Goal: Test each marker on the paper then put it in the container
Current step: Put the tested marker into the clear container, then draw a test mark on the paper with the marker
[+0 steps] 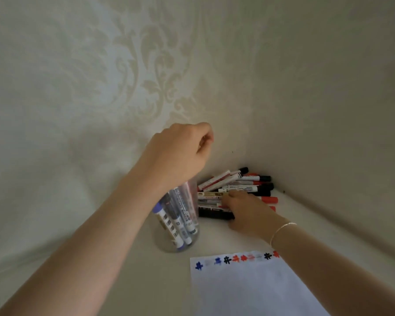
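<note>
A clear round container (pixel 193 241) stands left of centre with several markers inside, one with a blue cap (pixel 158 209). My left hand (pixel 180 151) hovers above its mouth, fingers curled, nothing visible in it. A pile of loose markers (pixel 249 181) with black and red caps lies in the corner behind. My right hand (pixel 246 210) is down on the pile's front, fingers curled over a marker there; which one is hidden. The white paper (pixel 249 290) lies in front, with a row of blue, black and red test marks (pixel 235 258) along its top edge.
Everything sits on a pale surface in a corner between a patterned wall (pixel 123 76) on the left and a plain wall (pixel 328 110) on the right. A thin bracelet (pixel 281 229) circles my right wrist.
</note>
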